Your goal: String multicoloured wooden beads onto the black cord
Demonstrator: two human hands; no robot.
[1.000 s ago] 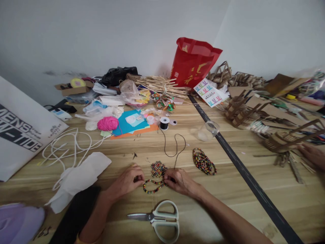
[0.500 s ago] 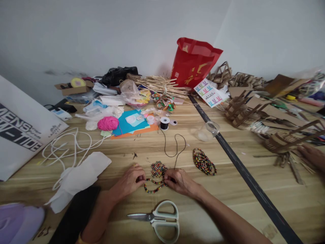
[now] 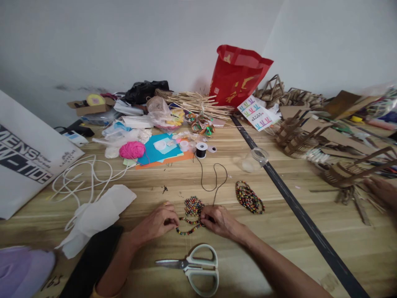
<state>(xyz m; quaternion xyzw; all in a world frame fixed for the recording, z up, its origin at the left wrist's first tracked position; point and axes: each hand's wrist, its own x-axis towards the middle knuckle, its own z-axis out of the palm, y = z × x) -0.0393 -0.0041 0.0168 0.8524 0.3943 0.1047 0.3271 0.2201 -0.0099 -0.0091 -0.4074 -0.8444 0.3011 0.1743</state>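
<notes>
Hands: my left hand (image 3: 157,221) has thumb and fingertips pinched at the left bend of the bead string (image 3: 187,233); my right hand (image 3: 221,222) pinches the other end, where the black cord (image 3: 211,191) runs in. Exact finger contact hidden. The bead string lies between the hands in a narrow loop, on the near side of the loose beads (image 3: 194,205).

Handling, my judgement: grip firmly on the right so no bead slides off; only light tension on the left. Work low over the bench (image 3: 145,182), since brushing the loose beads would probably scatter them. The cord lies slack towards the spool (image 3: 201,151); I would leave that slack. Scissors (image 3: 187,265) lie nearer, blades pointing towards my left forearm: mind the tip. Coil of beads (image 3: 249,198) sits apart, right of my right hand.
</notes>
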